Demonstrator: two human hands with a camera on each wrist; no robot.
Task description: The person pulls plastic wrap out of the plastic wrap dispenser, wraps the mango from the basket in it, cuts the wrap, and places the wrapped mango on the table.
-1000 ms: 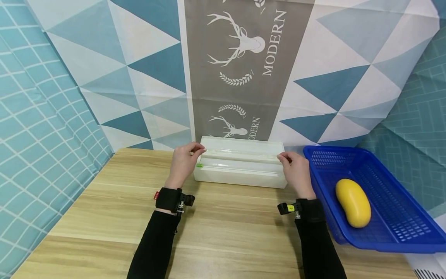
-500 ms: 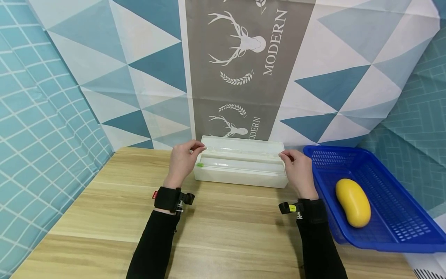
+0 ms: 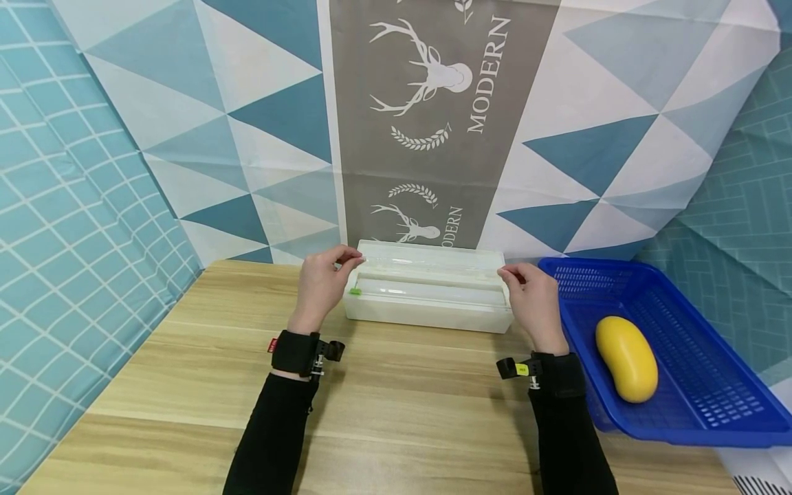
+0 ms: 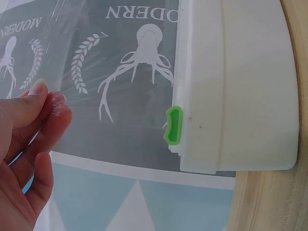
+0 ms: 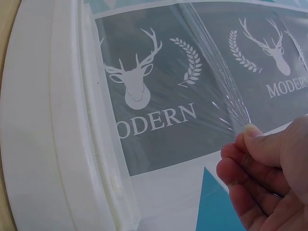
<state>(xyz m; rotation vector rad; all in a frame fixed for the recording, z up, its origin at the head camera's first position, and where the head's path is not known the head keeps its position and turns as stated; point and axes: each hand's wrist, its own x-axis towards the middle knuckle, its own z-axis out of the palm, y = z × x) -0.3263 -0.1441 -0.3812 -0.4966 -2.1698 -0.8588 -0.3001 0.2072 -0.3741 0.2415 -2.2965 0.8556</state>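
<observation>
Clear cling film (image 5: 211, 82) stretches up from a white cling film dispenser (image 3: 427, 317), which stands on the table by the wall. My left hand (image 3: 320, 289) pinches the film's left corner between thumb and fingers, above the dispenser's left end. At the right end, my right hand (image 3: 533, 306) pinches the other corner, and the film gathers into creases toward that thumb (image 5: 252, 132). A green slide cutter (image 4: 173, 126) sits at the left end of the dispenser's edge. Through the film, the patterned wall covering shows in both wrist views.
A blue plastic basket (image 3: 572, 344) stands right of the dispenser, close to my right forearm, with a yellow mango-shaped object (image 3: 628, 359) in it. The wall covering (image 3: 427, 158) rises right behind the dispenser. Wood-grain table (image 3: 421, 405) lies between my forearms.
Both hands have moved slightly up and away from the dispenser, the right also a little to the right, drawing the film along. Basket and dispenser have stayed put.
</observation>
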